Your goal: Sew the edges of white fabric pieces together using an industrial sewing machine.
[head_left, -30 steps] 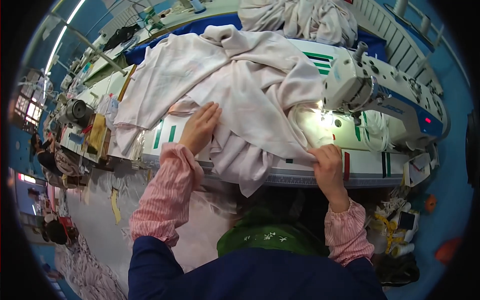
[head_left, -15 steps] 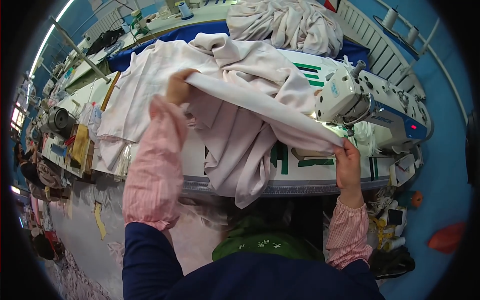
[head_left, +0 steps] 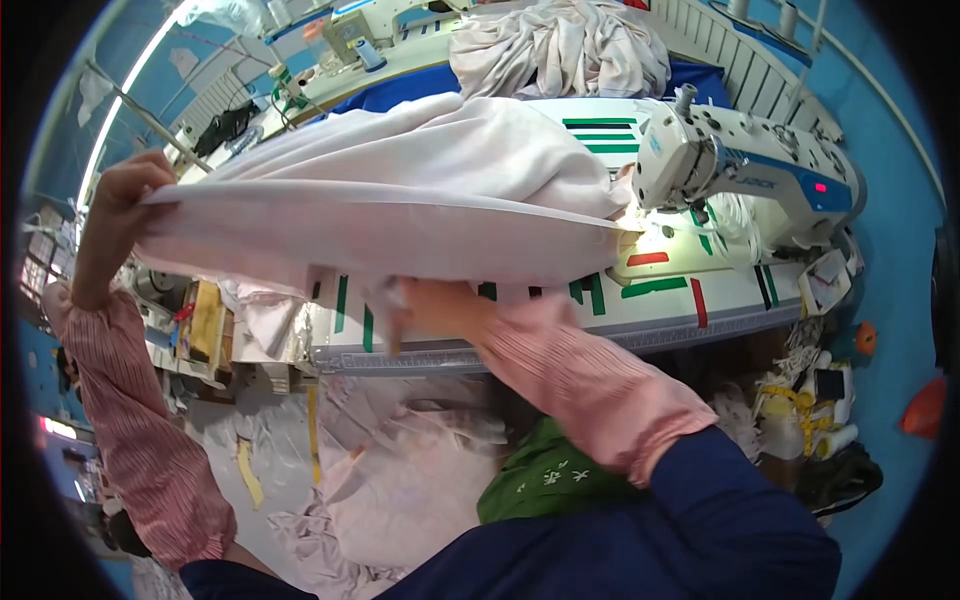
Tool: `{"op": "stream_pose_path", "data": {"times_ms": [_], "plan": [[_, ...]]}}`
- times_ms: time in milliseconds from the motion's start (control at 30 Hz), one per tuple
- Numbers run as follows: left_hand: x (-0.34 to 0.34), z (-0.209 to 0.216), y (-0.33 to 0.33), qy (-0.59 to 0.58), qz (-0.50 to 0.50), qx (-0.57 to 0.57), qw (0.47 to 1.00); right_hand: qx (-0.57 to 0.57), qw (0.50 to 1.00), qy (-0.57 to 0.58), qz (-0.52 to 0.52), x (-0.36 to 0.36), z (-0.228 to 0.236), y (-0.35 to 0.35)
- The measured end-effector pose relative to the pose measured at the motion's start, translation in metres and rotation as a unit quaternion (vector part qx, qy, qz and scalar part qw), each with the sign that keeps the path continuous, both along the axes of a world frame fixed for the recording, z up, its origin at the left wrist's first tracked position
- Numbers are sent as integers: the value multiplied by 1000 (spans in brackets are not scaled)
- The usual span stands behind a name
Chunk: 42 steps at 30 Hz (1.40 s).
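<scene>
Left hand [head_left: 118, 205], raised high at the person's left, is closed on the corner of a large pale pinkish-white sheet of woven fabric [head_left: 400, 215], pinching its edge between fingers and thumb. Right hand [head_left: 435, 305] reaches across the body beneath the lower edge of the same sheet; it is blurred and partly covered by the cloth, so whether it is gripping the fabric or only touching it cannot be told. Both forearms wear pink striped sleeve covers over a dark blue garment.

The fabric is stretched taut in a long band from the left hand across to the needle area of a white industrial sewing machine with blue trim [head_left: 745, 165], where its far end lies under the lit machine head. The rest of the sheet bulges upward and rests on the white worktop marked with green and red tape strips [head_left: 680, 300]. A metal ruler strip runs along the front edge of the worktop.

Behind, a crumpled heap of similar pale cloth [head_left: 560, 50] lies on a blue-covered surface. More pale cloth [head_left: 400, 480] is piled on the floor below the worktop, just beside a green printed fabric [head_left: 545, 470] at the person's lap.
</scene>
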<state>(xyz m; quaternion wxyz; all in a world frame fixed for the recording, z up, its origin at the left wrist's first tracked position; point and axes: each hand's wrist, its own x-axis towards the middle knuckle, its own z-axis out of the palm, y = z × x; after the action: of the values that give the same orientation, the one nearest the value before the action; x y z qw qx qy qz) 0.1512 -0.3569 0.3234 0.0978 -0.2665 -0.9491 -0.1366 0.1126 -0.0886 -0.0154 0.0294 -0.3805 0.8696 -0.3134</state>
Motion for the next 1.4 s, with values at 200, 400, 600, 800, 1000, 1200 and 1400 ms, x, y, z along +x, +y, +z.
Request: {"op": "stream_pose_path", "data": {"times_ms": [200,400,600,800,1000,1200,1400], "plan": [[25,-20,-11,-19,150,272,950,-56,978,180,91,64,41,-20],[11,-33,-50,-26,2,257,966,-235,940,241,-49,81,99,116],[30,-33,-18,38,5,267,963,-283,909,258,-166,41,124,131],[44,-34,-23,36,11,228,973,-284,905,285,-142,42,130,127],[52,-38,-39,86,-12,187,979,-287,905,281,-139,46,125,132],[119,-70,5,66,-82,125,987,-179,950,251,-60,113,93,177],[130,-227,175,-386,-228,-231,864,-137,973,140,-120,219,7,275]]}}
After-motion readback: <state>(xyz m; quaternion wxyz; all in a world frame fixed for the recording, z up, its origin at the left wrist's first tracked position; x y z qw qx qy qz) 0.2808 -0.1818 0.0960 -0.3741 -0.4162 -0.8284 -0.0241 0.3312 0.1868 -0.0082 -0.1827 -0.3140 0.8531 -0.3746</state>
